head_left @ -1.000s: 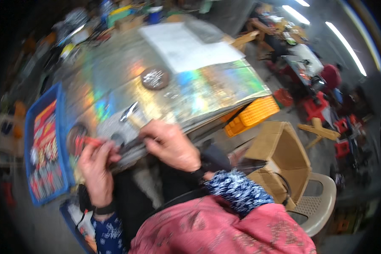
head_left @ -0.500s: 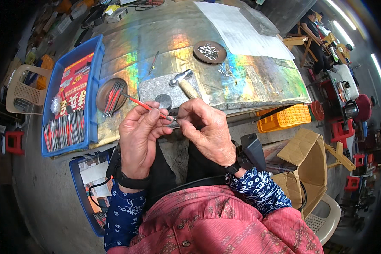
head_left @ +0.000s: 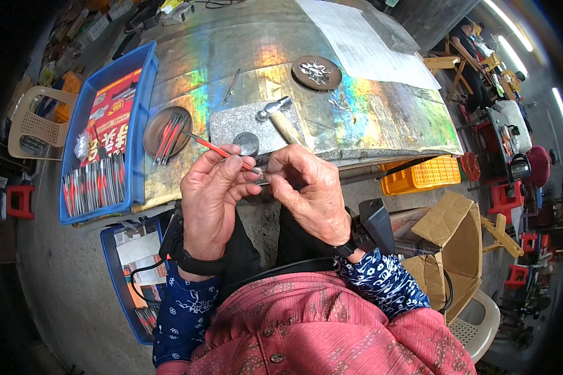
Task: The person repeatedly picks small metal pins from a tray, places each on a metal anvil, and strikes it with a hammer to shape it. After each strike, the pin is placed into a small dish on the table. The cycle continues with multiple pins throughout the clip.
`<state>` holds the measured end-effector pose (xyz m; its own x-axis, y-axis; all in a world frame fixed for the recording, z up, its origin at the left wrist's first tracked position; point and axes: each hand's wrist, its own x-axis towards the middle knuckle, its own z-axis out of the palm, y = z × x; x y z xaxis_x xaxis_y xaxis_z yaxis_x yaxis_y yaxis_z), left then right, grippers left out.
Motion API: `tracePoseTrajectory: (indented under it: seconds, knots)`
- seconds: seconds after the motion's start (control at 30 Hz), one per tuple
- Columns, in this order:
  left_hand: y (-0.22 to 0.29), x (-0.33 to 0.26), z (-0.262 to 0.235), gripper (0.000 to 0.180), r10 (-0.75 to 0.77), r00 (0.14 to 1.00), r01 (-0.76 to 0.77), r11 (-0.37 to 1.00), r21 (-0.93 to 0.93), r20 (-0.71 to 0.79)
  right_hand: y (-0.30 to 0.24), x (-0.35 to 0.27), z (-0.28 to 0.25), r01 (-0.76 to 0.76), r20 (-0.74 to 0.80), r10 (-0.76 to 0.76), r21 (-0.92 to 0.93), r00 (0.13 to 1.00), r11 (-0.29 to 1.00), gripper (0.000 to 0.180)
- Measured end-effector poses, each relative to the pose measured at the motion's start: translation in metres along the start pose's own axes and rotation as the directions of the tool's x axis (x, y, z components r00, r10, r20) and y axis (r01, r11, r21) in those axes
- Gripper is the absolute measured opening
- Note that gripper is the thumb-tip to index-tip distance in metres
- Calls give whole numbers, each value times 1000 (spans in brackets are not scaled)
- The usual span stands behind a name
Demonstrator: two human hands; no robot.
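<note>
One slim red rod [head_left: 211, 147], we find in the head view, sits pinched between thumb and fingertips of the left hand [head_left: 207, 197] near the front edge of the table [head_left: 381, 134], its tip angled toward the right hand [head_left: 311, 197], whose thumb and forefinger are drawn close together beside that tip, though we cannot tell whether they grip anything small. In our judgement, sound practice calls for a left pinch close to the tip and firm enough to stop rolling, right fingertips aligned with the rod's axis, light pressure, and the rear end clear of the brown dish [head_left: 152, 132].
</note>
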<state>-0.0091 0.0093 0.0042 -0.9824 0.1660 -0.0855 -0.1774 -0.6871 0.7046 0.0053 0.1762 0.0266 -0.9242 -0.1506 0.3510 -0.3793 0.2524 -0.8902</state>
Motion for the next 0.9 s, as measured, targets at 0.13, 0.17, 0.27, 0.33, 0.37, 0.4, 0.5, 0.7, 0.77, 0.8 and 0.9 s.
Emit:
tracePoseTrajectory:
  seconds: [0.13, 0.17, 0.27, 0.33, 0.37, 0.4, 0.5, 0.7, 0.77, 0.8, 0.9]
  knots:
    - [-1, -1, 0, 19, 12, 1000, -12, 1000, 24, -10, -1, 0, 1, 14, -5, -14, -19, 1000, 1000, 12]
    - [-1, -1, 0, 19, 9, 1000, -9, 1000, 25, -14, -2, 0, 1, 18, -8, -18, -27, 1000, 999, 12]
    - [-3, -1, 0, 19, 18, 1000, -18, 1000, 21, -13, -3, 0, 2, -12, -13, 12, -27, 1000, 1000, 14]
    - [-5, -1, 0, 19, 36, 999, -35, 999, 21, -10, -4, 0, 4, 26, -30, -28, -64, 999, 998, 15]
    - [-6, -1, 1, 19, 47, 999, -47, 999, 23, -10, -3, 0, 5, 81, -45, -86, -107, 995, 991, 15]
    - [-7, -1, 1, 19, 58, 998, -58, 998, 24, -11, -3, 0, 6, 134, -56, -144, -151, 988, 979, 16]
    - [-8, -2, 0, 19, 67, 998, -67, 998, 21, -11, -2, -2, 7, 97, -88, -112, -158, 990, 983, 14]
    - [-9, -4, -4, 18, 39, 999, -39, 999, -22, 1, 0, -7, 5, 150, -18, -164, -321, 986, 935, 13]
    - [-10, -5, -5, 18, 45, 999, -45, 999, 4, -6, 2, -7, 6, 156, 1, -164, -317, 986, 935, 12]
    - [-10, -5, -6, 18, 50, 999, -50, 999, 9, -2, 3, -6, 7, 159, 9, -165, -316, 986, 935, 12]
    - [-11, -4, -7, 18, 65, 997, -62, 995, 76, -46, 6, -4, 12, 139, -34, -156, -297, 987, 945, 10]
